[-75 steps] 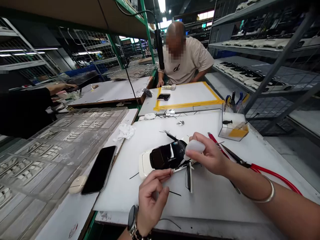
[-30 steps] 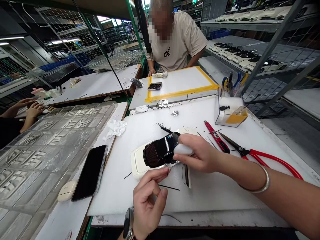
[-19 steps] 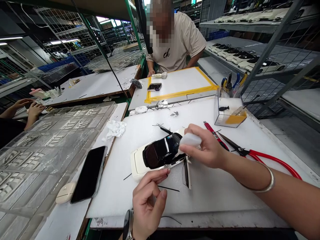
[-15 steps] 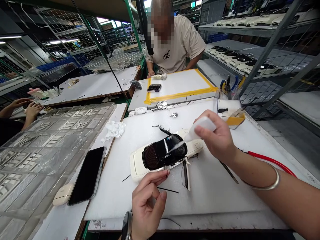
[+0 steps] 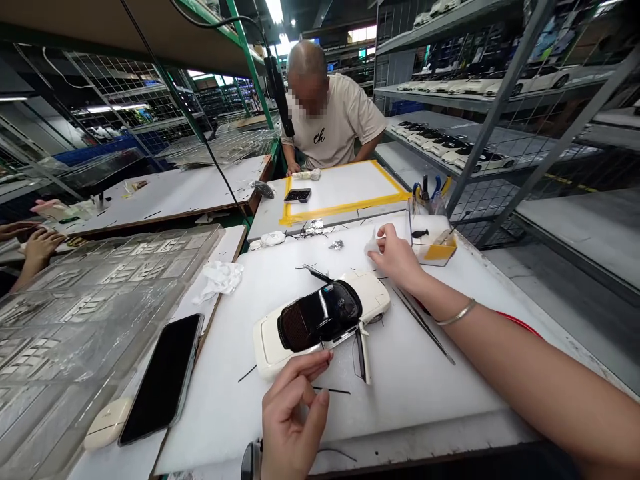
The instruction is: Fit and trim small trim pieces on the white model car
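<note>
A cream model car (image 5: 267, 343) with a black roof and dark interior lies diagonally on the white foam-topped bench. Both of its doors stand open; the near door (image 5: 366, 357) sticks out toward me. My left hand (image 5: 295, 417) is beside the near side of the car, fingers loosely bent and thumb apart, with nothing visible in it. Beyond the car's front end, my right hand (image 5: 397, 257) grips a small white squeeze bottle (image 5: 373, 245), low over the bench. Part of the bottle is hidden by my fingers.
A clear tool box (image 5: 440, 250) with pliers stands right of my right hand. Tweezers (image 5: 425, 325) lie near my right forearm. Crumpled tissue (image 5: 220, 280), a phone (image 5: 163, 380) and parts trays (image 5: 100, 300) are left. A co-worker (image 5: 335, 127) sits opposite.
My right hand has moved the squeeze bottle away from over the car to the far side of the bench, near the tool box. My left hand has stayed beside the car.
</note>
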Tool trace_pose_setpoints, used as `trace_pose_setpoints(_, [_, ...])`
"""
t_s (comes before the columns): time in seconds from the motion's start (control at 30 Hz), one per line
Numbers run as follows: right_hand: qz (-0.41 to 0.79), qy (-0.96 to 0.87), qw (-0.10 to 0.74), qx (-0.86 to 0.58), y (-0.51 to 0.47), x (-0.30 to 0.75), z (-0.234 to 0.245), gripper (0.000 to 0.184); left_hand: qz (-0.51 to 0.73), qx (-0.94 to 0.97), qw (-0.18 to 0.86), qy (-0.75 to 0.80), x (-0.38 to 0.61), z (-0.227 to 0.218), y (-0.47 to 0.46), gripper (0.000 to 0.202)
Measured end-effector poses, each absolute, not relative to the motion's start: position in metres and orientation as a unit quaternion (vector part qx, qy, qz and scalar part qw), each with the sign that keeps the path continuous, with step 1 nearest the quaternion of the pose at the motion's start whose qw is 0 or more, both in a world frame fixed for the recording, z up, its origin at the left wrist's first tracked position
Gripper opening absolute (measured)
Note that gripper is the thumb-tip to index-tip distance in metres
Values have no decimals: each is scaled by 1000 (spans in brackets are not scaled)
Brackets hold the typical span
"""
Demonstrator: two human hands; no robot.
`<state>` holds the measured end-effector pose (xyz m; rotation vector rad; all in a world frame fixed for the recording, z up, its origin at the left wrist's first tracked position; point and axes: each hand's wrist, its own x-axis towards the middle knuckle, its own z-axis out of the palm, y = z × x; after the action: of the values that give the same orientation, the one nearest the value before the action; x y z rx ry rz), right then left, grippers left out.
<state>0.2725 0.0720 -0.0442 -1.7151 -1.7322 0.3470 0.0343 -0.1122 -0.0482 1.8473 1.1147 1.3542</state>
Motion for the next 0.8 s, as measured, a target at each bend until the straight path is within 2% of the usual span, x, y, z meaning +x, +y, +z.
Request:
trace_pose_setpoints(0.17, [63, -692, 307, -650, 53, 272, -18, 40, 514, 693, 293, 412, 34, -51, -111, 28])
trace_pose_setpoints(0.23, [20, -743, 280, -607, 29, 278, 2, 28, 513, 694, 296, 409, 34, -53, -110, 28])
trace_pose_setpoints(0.27, [-1, -787, 246, -566, 15, 284, 10, 20, 513, 694, 297, 407, 34, -53, -110, 28])
trace_pose_setpoints(0.3, [-44, -847, 177, -499, 0, 290, 15, 19, 514, 694, 299, 406, 34, -53, -110, 28])
trace_pose_setpoints(0.37, [-113, -913, 74, -385, -26, 305, 13, 24, 516, 692, 302, 404, 33, -54, -110, 28])
trace_pose_setpoints(0.43, [-155, -931, 31, -328, -44, 319, 0, 21, 517, 691, 306, 402, 33, -54, -110, 27])
trace_pose_setpoints(0.53, [-199, -939, 20, -278, -55, 333, -21, 19, 519, 690, 307, 400, 34, -54, -109, 27])
trace_pose_setpoints(0.6, [-209, -947, 32, -241, -56, 336, -23, 17, 519, 692, 306, 398, 35, -54, -109, 27])
trace_pose_setpoints(0.67, [-191, -954, 82, -214, -56, 334, -12, 15, 516, 696, 305, 396, 36, -53, -109, 27])
trace_pose_setpoints(0.73, [-125, -949, 186, -223, -59, 327, 7, 12, 513, 700, 303, 394, 36, -52, -109, 27])
trace_pose_setpoints(0.8, [1, -901, 333, -277, -64, 317, 23, 10, 512, 704, 295, 394, 37, -52, -110, 26])
